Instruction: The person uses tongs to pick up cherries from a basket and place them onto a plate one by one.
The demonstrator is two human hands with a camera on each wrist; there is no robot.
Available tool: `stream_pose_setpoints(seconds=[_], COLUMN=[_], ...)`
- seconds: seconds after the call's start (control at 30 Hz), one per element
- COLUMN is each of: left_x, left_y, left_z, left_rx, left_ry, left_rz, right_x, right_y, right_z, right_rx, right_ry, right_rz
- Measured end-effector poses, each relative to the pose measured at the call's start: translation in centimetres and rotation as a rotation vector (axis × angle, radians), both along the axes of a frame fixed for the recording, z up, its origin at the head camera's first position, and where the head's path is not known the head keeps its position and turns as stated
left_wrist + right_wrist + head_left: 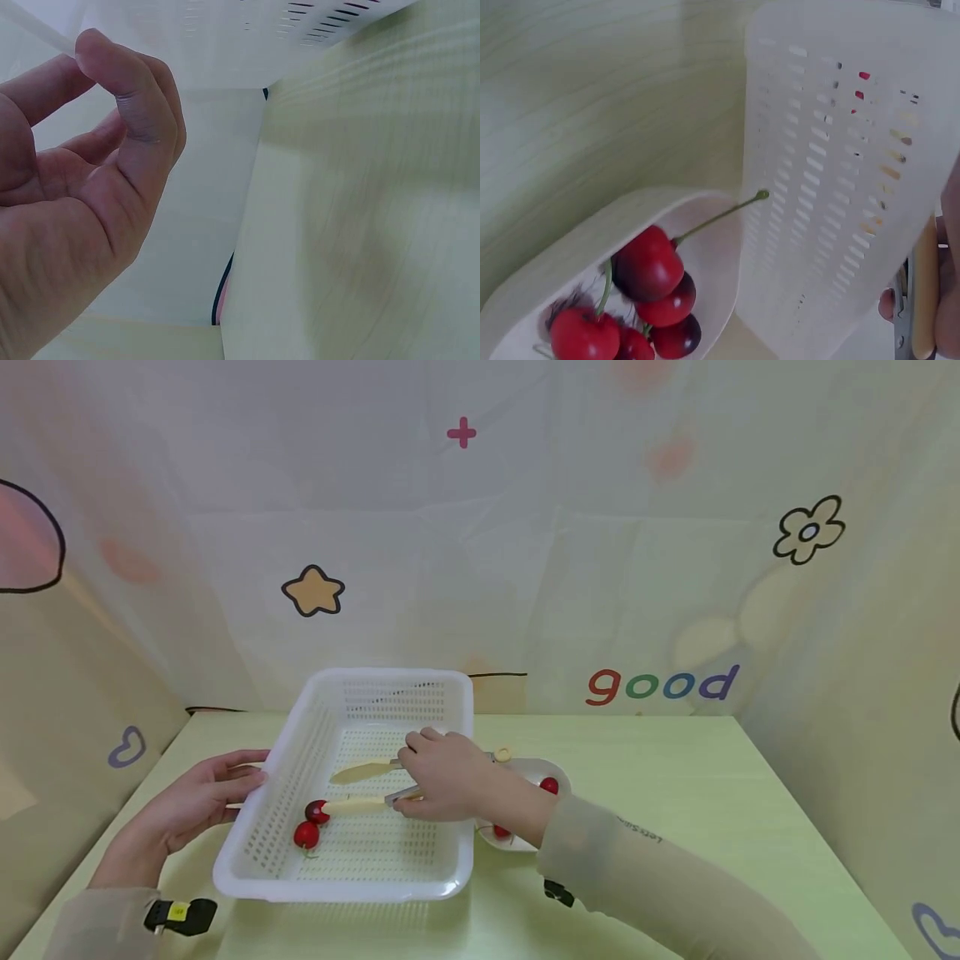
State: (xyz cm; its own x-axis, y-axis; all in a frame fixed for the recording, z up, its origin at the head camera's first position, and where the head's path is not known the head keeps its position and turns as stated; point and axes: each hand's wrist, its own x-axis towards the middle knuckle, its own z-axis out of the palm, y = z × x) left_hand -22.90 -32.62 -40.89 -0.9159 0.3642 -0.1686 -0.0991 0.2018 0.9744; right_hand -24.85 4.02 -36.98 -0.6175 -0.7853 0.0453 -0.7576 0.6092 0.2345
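Inside the white perforated plastic basket (pixel 345 891), my right hand (pixel 450 777) grips a pair of metal tongs with pale, leaf-shaped tips (pixel 358 806). The tips are spread apart. The nearer tip touches a dark red cherry (pixel 316 811); a brighter red cherry (pixel 306 835) lies just in front of it. In the right wrist view, part of the tongs' handle (pixel 925 292) shows beside my fingers at the right edge. My left hand (pixel 202 793) holds the basket's left rim with bent fingers, seen from below in the left wrist view.
To the right of the basket, partly under my right forearm, stands a white dish (pixel 712 270) with several stemmed cherries (pixel 649 262) in it. Light green tabletop (pixel 675 793) extends right. A printed curtain (pixel 420 560) closes off the back and sides.
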Motion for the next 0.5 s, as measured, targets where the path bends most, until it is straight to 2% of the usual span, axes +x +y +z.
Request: stream_pose_setpoints(seconds=[0.5], left_x=[-0.1], left_y=[-0.1], left_z=[-0.3], left_rx=[0.014], left_ry=[-0.001], left_rz=[-0.003], right_x=[0.1], right_y=[-2.6], right_z=[-1.2], right_rx=[0.062], right_ry=[-0.084], right_rz=[-0.043])
